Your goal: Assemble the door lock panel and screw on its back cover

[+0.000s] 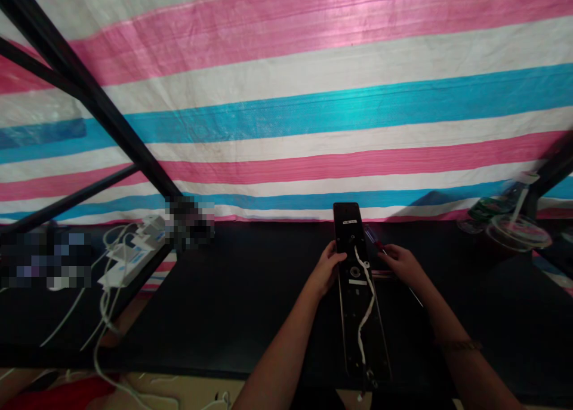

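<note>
A long dark panel (353, 326) lies lengthwise in front of me on the black table, with a round fitting and small white labels on its face. A white cable (369, 299) runs down it and ends past its near edge. My left hand (329, 269) grips the panel's left edge, the thumb on top. To the right of the panel, my right hand (401, 263) has its fingers pinched on a thin tool, perhaps a screwdriver (375, 240), whose reddish part shows beyond the fingertips. A thin light rod shows under the right forearm.
White power strips (129, 264) with tangled cables lie at the left. A lidded cup with a straw (517, 234) and a green-labelled bottle (490, 207) are at the back right. Striped sheeting (286, 117) hangs behind the black table (233, 302); black metal bars (111, 123) slope at the left.
</note>
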The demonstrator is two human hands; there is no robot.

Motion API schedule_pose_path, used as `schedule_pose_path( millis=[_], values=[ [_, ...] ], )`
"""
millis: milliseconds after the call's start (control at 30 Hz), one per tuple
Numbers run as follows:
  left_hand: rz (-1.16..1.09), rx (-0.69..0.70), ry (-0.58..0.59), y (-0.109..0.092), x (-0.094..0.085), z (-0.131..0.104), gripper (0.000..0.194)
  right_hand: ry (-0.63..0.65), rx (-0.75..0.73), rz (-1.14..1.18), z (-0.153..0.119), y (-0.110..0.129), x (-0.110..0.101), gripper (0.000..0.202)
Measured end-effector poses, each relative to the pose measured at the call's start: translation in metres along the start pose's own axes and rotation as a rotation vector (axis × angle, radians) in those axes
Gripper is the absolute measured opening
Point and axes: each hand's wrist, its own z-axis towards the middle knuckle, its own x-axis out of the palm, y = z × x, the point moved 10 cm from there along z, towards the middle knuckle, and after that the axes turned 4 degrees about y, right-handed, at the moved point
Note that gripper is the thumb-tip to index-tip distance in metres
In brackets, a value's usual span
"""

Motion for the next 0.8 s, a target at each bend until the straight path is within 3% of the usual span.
schedule_pose_path(
  millis=[200, 400, 800],
  values=[
    [-0.052, -0.085, 0.099, 0.008, 0.005, -0.01, 0.061, -0.094, -0.029, -0.018, -0.007, -0.017, -0.007, 0.039],
    [-0.09, -0.113, 0.14, 0.004, 0.008, -0.008, 0.059, -0.183, -0.061, -0.076, -0.012, -0.011, -0.014, 0.042],
    [-0.123, -0.106, 0.159, 0.005, 0.006, -0.006, 0.056, -0.099, -0.055, -0.092, -0.005, -0.022, -0.001, 0.045]
  ],
)
